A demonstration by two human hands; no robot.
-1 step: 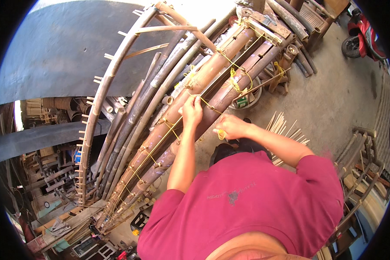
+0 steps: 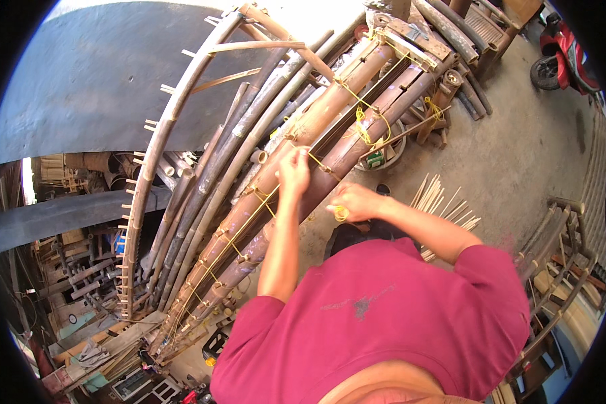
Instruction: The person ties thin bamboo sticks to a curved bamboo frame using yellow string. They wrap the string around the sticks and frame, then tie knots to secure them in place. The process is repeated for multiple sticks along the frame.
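Two thick brown bamboo poles, a left one [image 2: 322, 111] and a right one [image 2: 363, 145], run diagonally side by side in front of me. Yellow cord [image 2: 254, 214] crosses between them and loops around small pegs along their length. My left hand [image 2: 293, 174] is closed over the left pole, fingertips pinching the cord. Lower and to the right, just off the right pole, my right hand [image 2: 357, 202] is closed around a small yellow cord bundle [image 2: 341, 213]. A loose tangle of yellow cord [image 2: 362, 128] hangs farther up the right pole.
A curved pole with short pegs [image 2: 141, 182] stands at left beside several long dark poles [image 2: 232, 141]. Thin sticks [image 2: 441, 202] lie right of my right hand. A tub [image 2: 398, 149] sits beyond the right pole. A red motorcycle [image 2: 572, 64] is parked at far right.
Both hands have shifted slightly left, still closed on the cord. The poles look unchanged.
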